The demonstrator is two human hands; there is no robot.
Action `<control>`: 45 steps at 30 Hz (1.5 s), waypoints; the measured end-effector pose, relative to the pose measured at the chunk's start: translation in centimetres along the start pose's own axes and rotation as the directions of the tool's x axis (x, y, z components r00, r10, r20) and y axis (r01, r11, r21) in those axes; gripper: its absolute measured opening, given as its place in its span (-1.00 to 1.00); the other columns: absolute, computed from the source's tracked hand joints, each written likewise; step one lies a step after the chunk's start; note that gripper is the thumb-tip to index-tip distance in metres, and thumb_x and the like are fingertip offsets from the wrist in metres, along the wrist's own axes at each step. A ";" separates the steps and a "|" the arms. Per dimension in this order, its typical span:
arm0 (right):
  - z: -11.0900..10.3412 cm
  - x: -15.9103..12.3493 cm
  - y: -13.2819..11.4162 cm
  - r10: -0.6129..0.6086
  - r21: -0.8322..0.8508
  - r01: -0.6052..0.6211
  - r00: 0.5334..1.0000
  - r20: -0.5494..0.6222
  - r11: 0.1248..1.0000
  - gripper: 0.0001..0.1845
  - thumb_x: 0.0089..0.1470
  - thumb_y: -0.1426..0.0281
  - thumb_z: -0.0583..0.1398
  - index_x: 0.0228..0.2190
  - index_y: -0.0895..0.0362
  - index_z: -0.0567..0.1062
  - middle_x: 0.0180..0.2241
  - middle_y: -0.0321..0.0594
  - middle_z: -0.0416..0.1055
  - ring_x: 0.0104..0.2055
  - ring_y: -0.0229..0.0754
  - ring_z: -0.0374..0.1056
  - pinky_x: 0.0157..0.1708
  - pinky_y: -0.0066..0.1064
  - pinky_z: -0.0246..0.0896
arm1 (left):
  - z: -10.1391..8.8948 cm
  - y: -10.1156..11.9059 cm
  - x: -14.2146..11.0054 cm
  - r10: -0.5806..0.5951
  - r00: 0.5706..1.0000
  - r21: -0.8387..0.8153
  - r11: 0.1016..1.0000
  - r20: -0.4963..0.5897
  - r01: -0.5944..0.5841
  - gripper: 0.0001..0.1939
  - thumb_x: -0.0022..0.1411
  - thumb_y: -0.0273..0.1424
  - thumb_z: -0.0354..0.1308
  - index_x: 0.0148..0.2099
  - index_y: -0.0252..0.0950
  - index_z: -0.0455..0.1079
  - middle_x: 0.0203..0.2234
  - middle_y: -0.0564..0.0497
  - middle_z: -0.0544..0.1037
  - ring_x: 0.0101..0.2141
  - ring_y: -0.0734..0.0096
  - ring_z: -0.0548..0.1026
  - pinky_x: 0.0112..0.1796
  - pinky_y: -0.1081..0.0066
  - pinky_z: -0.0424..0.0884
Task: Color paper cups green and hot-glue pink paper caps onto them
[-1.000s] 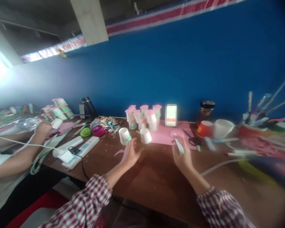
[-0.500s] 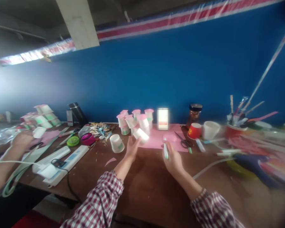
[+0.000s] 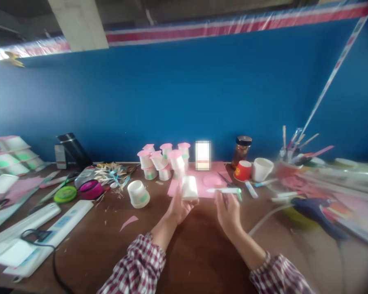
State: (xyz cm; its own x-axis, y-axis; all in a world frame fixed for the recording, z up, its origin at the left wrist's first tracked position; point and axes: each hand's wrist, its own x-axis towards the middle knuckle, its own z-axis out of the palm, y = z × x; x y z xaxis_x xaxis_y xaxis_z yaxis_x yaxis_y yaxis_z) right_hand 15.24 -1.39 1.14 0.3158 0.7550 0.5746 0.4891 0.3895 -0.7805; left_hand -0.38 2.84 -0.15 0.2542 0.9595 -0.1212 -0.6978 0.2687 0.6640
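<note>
My left hand (image 3: 181, 206) is closed round a white paper cup (image 3: 189, 188), fingers beneath it and thumb along its left side. To its right, my right hand (image 3: 228, 208) grips a white marker pen (image 3: 222, 190), which lies almost level above the fingers, its left end pointing towards the cup. The marker and the cup are apart. Behind both hands a pink paper sheet (image 3: 178, 188) lies on the table, with a round pink piece (image 3: 212, 180) on it. Pink-topped paper cups (image 3: 150, 173) stand stacked behind my left hand, and a single white cup (image 3: 138, 194) sits to the left.
Scissors (image 3: 225, 178), a red paper cup (image 3: 242, 170), a white cup (image 3: 263, 169) and a dark-lidded jar (image 3: 242, 151) stand or lie at right. Farther right is a blue glue gun (image 3: 313, 210). Power strips (image 3: 53, 241) and a green tape roll (image 3: 65, 194) occupy the left.
The view has swung right, and the other person's arm has left it. My left hand has brought the cup nearer my right hand and turned it. The marker has tipped from upright to level.
</note>
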 end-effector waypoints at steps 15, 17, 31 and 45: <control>-0.4 -1.1 -1.0 -0.111 0.019 0.109 0.985 0.135 0.994 -0.81 0.15 0.36 0.08 -0.32 0.19 0.45 -0.54 -0.24 0.46 -0.53 -0.27 0.40 -0.51 -0.52 0.30 | 0.7 -0.8 -0.4 -0.082 0.996 0.086 0.993 0.043 0.078 -0.54 0.19 -0.09 0.02 -0.10 -0.39 0.37 -0.35 -0.13 0.51 -0.34 0.30 0.48 -0.25 0.28 0.42; -0.4 -1.0 -1.0 -0.096 -0.002 0.098 0.985 0.141 0.995 -0.80 0.15 0.34 0.08 -0.35 0.19 0.45 -0.56 -0.24 0.46 -0.54 -0.26 0.40 -0.51 -0.51 0.29 | 0.7 -1.1 -0.3 -0.075 0.996 0.105 0.992 0.047 0.070 -0.50 0.18 -0.04 -0.01 -0.09 -0.38 0.37 -0.31 -0.15 0.52 -0.31 0.27 0.48 -0.25 0.28 0.42; -0.4 -1.1 -0.9 -0.128 -0.018 0.131 0.985 0.117 0.991 -0.81 0.15 0.36 0.07 -0.33 0.18 0.45 -0.53 -0.22 0.45 -0.51 -0.25 0.39 -0.47 -0.48 0.30 | 1.0 -0.8 -0.8 -0.047 0.996 0.208 0.978 0.075 0.031 -0.57 0.15 -0.08 0.08 -0.10 -0.31 0.36 -0.22 -0.12 0.47 -0.19 0.25 0.43 -0.15 0.23 0.37; -0.2 -0.6 -0.8 -0.048 0.083 0.049 0.999 -0.007 0.995 -0.82 0.17 0.32 0.06 -0.33 0.17 0.39 -0.58 -0.30 0.35 -0.59 -0.32 0.27 -0.59 -0.52 0.22 | 0.2 -0.9 -0.4 0.110 0.992 0.289 0.949 0.060 -0.123 -0.65 0.06 -0.15 0.20 -0.21 -0.32 0.39 -0.37 -0.03 0.47 -0.33 0.38 0.43 -0.28 0.36 0.34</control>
State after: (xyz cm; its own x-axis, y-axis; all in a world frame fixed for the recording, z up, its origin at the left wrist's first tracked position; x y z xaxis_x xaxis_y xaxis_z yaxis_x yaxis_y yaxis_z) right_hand 14.83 -2.25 1.50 0.2978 0.7314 0.6135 0.4346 0.4684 -0.7693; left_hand 0.32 2.23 -0.58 0.2156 0.9765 -0.0024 -0.5004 0.1126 0.8585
